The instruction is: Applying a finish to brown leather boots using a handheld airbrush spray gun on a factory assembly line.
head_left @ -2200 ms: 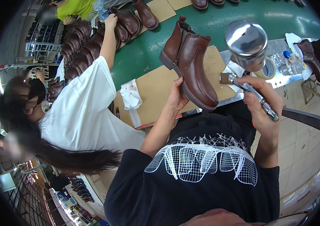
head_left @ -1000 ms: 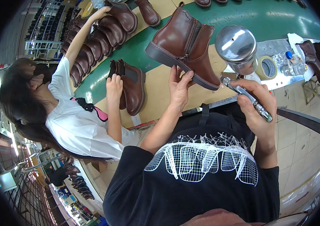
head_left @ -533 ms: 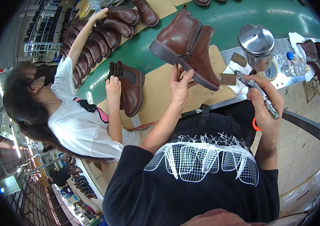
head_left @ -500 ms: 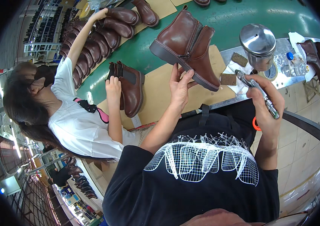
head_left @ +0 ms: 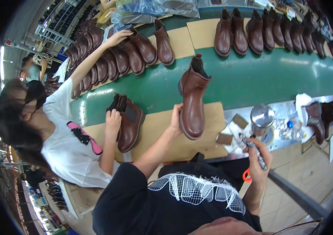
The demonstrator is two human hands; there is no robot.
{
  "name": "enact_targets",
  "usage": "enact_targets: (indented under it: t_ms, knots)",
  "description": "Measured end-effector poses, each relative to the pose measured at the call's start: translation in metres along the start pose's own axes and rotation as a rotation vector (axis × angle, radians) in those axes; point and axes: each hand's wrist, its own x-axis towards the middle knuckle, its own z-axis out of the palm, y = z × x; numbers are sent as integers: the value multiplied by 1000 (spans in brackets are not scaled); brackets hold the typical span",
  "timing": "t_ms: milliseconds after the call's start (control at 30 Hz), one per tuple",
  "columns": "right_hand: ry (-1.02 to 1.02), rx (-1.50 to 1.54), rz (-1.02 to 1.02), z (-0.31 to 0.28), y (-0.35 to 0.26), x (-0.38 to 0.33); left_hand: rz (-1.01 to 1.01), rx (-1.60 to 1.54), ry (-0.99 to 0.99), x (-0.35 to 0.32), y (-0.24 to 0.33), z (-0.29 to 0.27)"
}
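Note:
My left hand (head_left: 175,121) grips a brown leather ankle boot (head_left: 194,107) by its sole side. The boot is raised above the cardboard, with its toe toward me and its opening away. In my right hand (head_left: 260,158) is a silver pen-shaped metal tool (head_left: 255,152), its tip pointing up and left toward a white cloth (head_left: 233,129). Two small brown blocks (head_left: 225,139) lie on that cloth. Just beyond the tool stands a shiny metal canister (head_left: 262,117) with a domed lid.
At left, a co-worker (head_left: 68,133) holds another brown boot (head_left: 130,127) and reaches to a boot row. More boots (head_left: 254,33) line the green bench (head_left: 237,78). Cardboard (head_left: 158,141) lies before me. Clear plastic bottles (head_left: 291,131) stand right of the canister.
The boot in my left hand has turned from its zipped side to toe toward me. My view has shifted to take in more of the far bench. Both hands keep their holds.

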Motion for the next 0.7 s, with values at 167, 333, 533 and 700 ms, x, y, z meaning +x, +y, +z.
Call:
enact_targets:
  t_ms: [167,333,533,700]
  knots:
    - [14,-111,71,2,6,13,12,-82,-534,133,96,44]
    - [24,-164,58,11,5,18,235,-69,3,276,130,47]
    - [-43,-195,52,15,3,15,271,45,214,333,103,17]
    - [-53,-206,68,15,4,13,309,326,561,279,108,-5]
